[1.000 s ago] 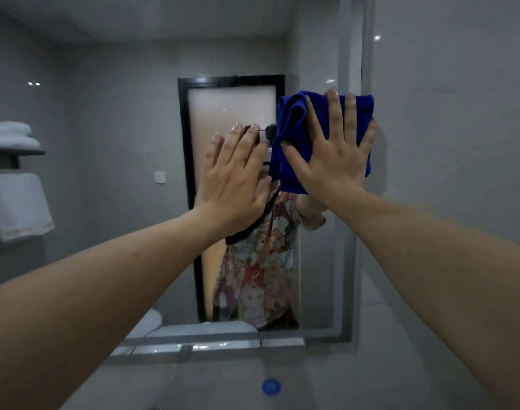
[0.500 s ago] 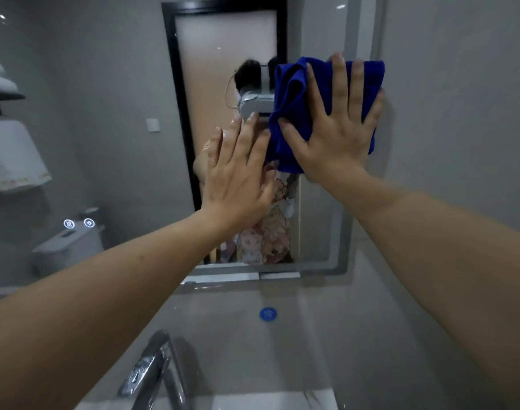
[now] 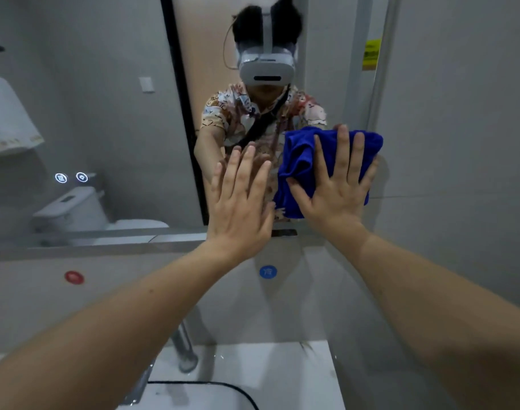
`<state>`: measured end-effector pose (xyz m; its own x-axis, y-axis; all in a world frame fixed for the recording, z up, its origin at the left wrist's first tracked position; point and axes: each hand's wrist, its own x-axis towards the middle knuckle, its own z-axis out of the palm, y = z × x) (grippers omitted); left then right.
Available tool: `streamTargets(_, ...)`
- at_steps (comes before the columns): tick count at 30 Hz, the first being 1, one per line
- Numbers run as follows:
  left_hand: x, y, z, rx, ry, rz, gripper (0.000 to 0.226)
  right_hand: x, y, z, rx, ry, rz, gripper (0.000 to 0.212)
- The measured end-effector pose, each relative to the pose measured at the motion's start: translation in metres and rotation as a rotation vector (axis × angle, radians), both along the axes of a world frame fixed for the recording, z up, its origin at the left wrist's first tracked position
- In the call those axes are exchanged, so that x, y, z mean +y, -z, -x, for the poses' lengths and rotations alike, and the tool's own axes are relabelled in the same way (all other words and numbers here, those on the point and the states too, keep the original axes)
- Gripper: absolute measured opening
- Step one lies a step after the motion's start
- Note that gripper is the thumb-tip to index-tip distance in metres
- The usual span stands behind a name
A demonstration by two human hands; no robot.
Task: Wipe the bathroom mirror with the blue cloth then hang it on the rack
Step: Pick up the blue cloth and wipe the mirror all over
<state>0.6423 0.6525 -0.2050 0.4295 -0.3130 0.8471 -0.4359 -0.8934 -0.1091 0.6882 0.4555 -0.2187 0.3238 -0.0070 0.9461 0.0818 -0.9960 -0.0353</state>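
Both hands flat on the mirror (image 3: pixel 104 113), left hand (image 3: pixel 241 199) bare, right hand (image 3: pixel 338 184) splayed over the bunched blue cloth (image 3: pixel 300 161) near the lower right corner (soft, light, slides easy, so I'd pinch a corner to lift it)

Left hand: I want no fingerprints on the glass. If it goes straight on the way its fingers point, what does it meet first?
The mirror, it seems. The left hand is open, fingers up and forward, beside the cloth. Depth is unclear; it may already touch.

Grey walls (image 3: pixel 460 113), white sink (image 3: pixel 282 371), faucet (image 3: pixel 184 350)
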Motion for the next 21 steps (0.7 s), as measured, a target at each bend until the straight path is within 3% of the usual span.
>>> streamTargets(5, 0.003, 0.026, 0.006, 0.052, -0.002, 0.085, 0.076, -0.001, 0.039, 0.006, 0.096, -0.032, 0.008, 0.088)
streamTargets(11, 0.005, 0.053, 0.011, 0.098, -0.002, 0.165, 0.079, -0.002, 0.069, 0.004, 0.074, -0.052, 0.013, 0.092)
streamTargets(21, 0.000, 0.088, 0.014, 0.124, 0.071, 0.076, 0.074, -0.018, 0.094, -0.001, 0.083, -0.093, 0.117, 0.102)
